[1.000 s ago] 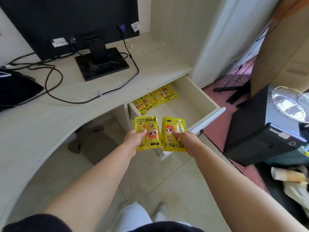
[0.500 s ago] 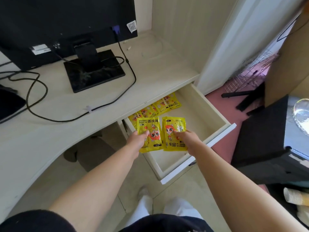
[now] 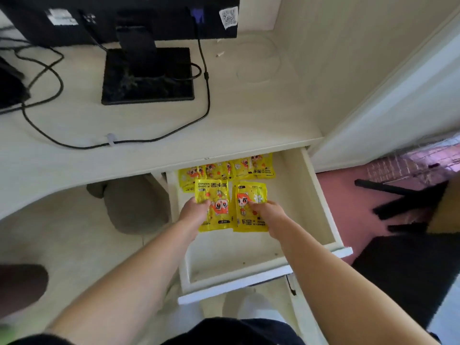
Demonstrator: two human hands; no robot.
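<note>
From where I stand, the drawer is pulled wide open, and everything here is easiest told from it. The left hand pinches the left hand-warmer packet by its edge, thumb on top. The right hand pinches the right hand-warmer packet the same way. Both packets lie face up, side by side and almost touching, over the middle of the drawer. I cannot tell whether they rest on the drawer floor or hang just above it.

At the back of the drawer, partly under the edge of the surface, a row of packets of the same yellow kind is already laid, overlapping one another. The two held packets sit just in front of that row, so they look like the start of a second row.

By my reckoning the stocking is partway done: one row is in, this pair is about to be let go, and the front half of the drawer is bare. Shutting the drawer is also left.

Beyond the drawer, a monitor stand and a cable sit on the surface.
</note>
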